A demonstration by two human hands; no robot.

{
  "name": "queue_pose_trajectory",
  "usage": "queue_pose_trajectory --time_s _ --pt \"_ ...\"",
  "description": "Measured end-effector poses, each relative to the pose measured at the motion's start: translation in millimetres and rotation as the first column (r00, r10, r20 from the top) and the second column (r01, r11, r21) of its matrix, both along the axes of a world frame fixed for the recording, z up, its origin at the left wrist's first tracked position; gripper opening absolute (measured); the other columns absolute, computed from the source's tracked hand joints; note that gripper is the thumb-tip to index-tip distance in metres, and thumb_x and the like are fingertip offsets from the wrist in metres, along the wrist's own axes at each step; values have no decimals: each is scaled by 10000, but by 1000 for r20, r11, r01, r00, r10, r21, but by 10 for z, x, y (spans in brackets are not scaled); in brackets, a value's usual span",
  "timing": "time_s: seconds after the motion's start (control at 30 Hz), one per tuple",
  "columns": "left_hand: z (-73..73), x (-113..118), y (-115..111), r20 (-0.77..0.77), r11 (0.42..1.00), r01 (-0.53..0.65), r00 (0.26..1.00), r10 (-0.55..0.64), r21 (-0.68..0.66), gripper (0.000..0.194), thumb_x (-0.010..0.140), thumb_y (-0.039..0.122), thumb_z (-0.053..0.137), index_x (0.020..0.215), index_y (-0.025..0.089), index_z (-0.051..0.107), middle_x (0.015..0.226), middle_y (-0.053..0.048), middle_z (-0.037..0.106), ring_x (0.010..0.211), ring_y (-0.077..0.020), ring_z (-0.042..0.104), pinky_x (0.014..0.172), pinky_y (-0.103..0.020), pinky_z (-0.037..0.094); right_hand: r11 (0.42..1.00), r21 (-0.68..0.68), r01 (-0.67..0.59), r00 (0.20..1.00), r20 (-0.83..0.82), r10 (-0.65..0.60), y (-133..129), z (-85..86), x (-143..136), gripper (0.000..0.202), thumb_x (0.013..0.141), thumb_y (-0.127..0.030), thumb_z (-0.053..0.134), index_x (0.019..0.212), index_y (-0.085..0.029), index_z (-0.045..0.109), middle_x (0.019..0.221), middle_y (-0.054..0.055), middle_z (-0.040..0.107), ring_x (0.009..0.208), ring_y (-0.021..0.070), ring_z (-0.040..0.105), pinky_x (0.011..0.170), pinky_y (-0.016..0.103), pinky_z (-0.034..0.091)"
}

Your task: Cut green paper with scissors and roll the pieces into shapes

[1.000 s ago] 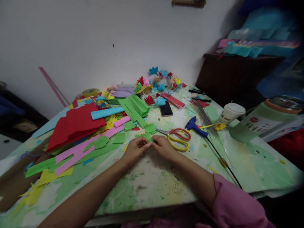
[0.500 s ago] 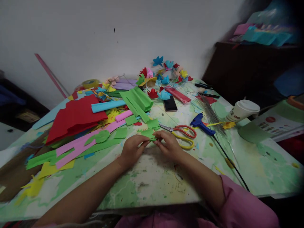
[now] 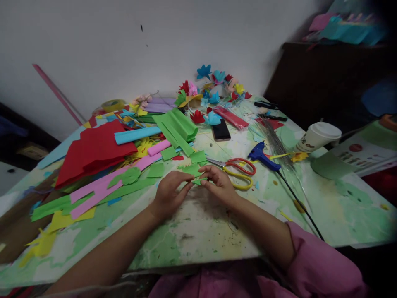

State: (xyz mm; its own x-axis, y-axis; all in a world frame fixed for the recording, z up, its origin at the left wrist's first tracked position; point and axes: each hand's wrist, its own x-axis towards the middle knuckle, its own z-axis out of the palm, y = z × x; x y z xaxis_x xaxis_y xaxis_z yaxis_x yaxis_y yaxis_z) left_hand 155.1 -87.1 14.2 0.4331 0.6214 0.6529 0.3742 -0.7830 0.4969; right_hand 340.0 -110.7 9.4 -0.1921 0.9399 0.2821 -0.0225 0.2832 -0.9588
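Note:
Between my fingertips is a small folded piece of green crepe paper [image 3: 198, 181], low over the table. My left hand [image 3: 171, 191] pinches its left end, and my right hand [image 3: 219, 185] grips its right end. Just beyond them lies a green paper square [image 3: 191, 169], partly behind my fingers. More cut squares are close by, one green square [image 3: 155, 170] left of my left hand. A pair of scissors [image 3: 237, 170] with one red and one yellow handle loop rests right beside my right hand, blades pointing left.
Red crepe paper [image 3: 93, 151], a green sheet [image 3: 176, 126] and pink strips [image 3: 114, 186] pile up on the left. Paper flowers [image 3: 214, 85] and a phone [image 3: 221, 130] are at the back. A blue glue gun [image 3: 263, 156], wires [image 3: 274, 138] and a lidded cup [image 3: 318, 136] stand right.
The green piece between my fingers now shows as a narrow pointed fold, and my fingers have shifted slightly on it. The whole view has tilted a little; the table things lie as before.

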Motion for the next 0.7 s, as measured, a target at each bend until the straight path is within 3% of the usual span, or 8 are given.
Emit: queue_pose_trajectory --time_s 0.07,0.13,0.23,0.33,0.43,0.53,0.7 --pt "3 28 -22 96 955 -41 993 72 -294 171 786 245 621 942 175 632 834 -54 685 766 -161 631 727 -282 472 997 56 48 997 64 -51 -5 5 13 265 786 -287 571 1019 -185 493 752 19 596 707 152 581 651 272 445" --pt "5 55 -40 186 841 34 979 79 -539 190 802 318 597 889 156 644 774 -48 673 709 -157 627 680 -269 480 988 135 73 985 148 -93 -16 7 22 242 798 -264 548 1021 -182 503 766 25 610 709 153 580 654 271 443" --pt "4 97 -62 275 659 169 960 60 -733 256 807 382 579 775 137 644 643 -28 636 615 -137 599 605 -242 471 965 248 83 951 271 -151 -36 15 28 202 823 -233 506 1018 -178 520 798 34 628 708 150 580 662 267 435" --pt "4 135 -67 318 537 225 944 88 -813 257 751 388 646 743 132 635 615 -22 644 568 -117 585 575 -223 466 958 262 113 928 318 -196 -47 26 34 189 856 -229 447 1019 -176 528 735 16 610 657 143 557 628 255 419" --pt "1 156 -52 363 464 274 925 112 -842 266 689 374 709 763 130 634 614 -21 661 544 -109 588 567 -219 473 964 225 144 927 310 -211 -43 26 40 189 866 -247 437 1017 -180 530 677 -6 588 608 133 530 584 240 402" --pt "-14 152 -30 383 433 304 918 105 -848 261 667 348 732 774 131 635 622 -11 656 551 -110 603 577 -222 483 961 233 150 921 320 -221 -35 9 40 177 867 -246 453 1014 -183 528 659 -15 602 592 127 537 581 234 404" --pt "-28 141 -27 390 425 328 918 67 -844 230 675 320 729 762 133 627 656 5 632 562 -102 603 580 -220 482 916 389 98 888 382 -257 -29 -41 31 196 873 -205 451 1057 -192 519 767 23 666 710 149 613 675 259 451"
